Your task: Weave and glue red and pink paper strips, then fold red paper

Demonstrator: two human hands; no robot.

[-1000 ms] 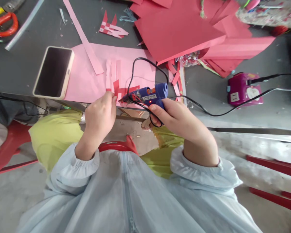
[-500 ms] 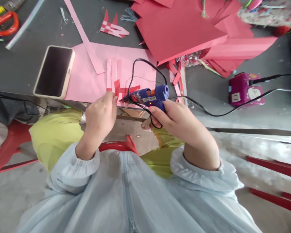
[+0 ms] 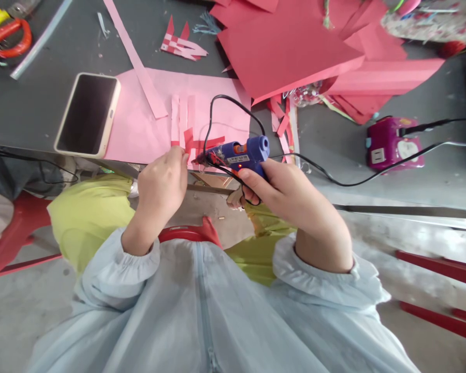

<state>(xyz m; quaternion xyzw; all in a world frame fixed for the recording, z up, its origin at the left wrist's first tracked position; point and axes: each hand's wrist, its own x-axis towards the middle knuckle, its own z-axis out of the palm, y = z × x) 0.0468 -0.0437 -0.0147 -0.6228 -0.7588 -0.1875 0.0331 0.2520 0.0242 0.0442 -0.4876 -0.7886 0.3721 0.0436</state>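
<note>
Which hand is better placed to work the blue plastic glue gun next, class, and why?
Probably the right hand: it grips the glue gun, nozzle aimed leftward. The left hand seems occupied, pinching a narrow red paper strip.

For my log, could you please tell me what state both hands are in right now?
Left hand: closed, apparently pinching a red paper strip.
Right hand: closed, holding a blue glue gun.

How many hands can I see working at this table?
2: the left hand, its fingertips at the red paper strips, and the right hand, around the blue glue gun. Any others are out of view.
</note>
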